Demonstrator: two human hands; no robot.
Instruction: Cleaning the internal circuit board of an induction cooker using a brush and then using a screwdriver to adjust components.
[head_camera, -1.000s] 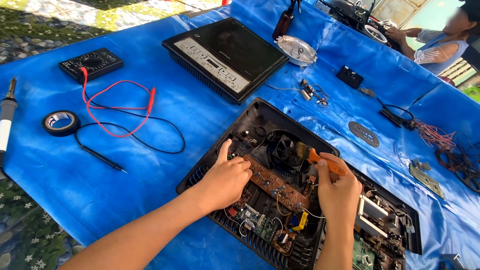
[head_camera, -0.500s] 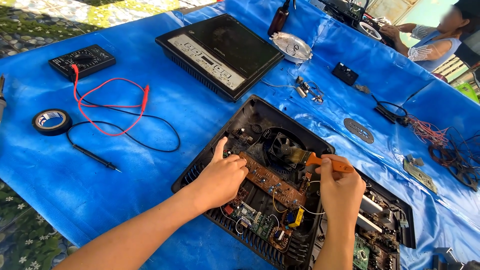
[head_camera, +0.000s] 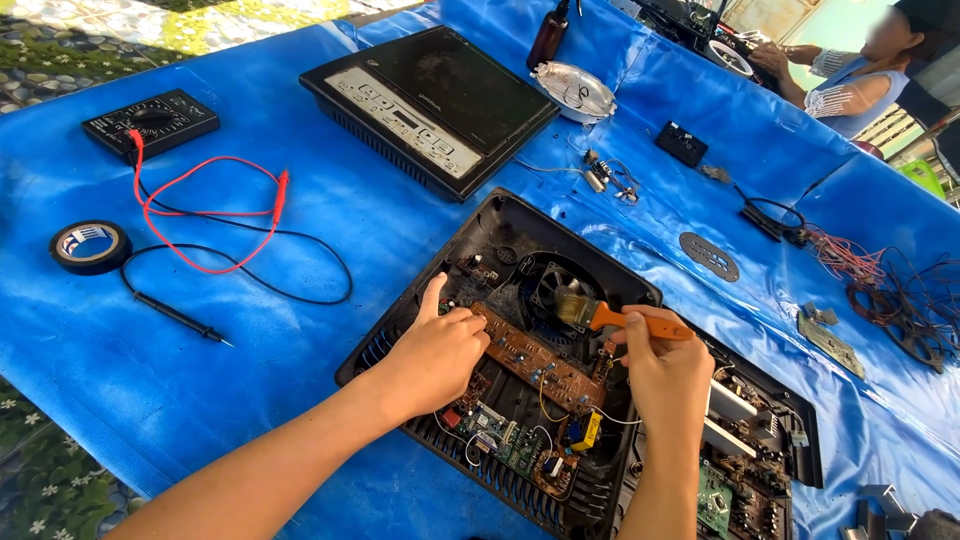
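A bright blue tarp (head_camera: 300, 330) covers the bench across nearly the whole frame, wrinkled and lit by strong daylight. Along the upper left and lower left edges a patterned floral cloth (head_camera: 40, 480) shows. At the upper right sits another person (head_camera: 870, 70).

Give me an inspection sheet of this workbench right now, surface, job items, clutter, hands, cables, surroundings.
Surface: blue tarp, wrinkled.
Job's things: opened appliance base; brown circuit board; fan; orange-handled brush, bristles at fan.
Clutter: closed cooktop, tape roll, brown bottle, loose parts.
Grippers: left hand on board; right hand holds brush.
Cables: multimeter with red and black leads.
Surroundings: another person seated far right.
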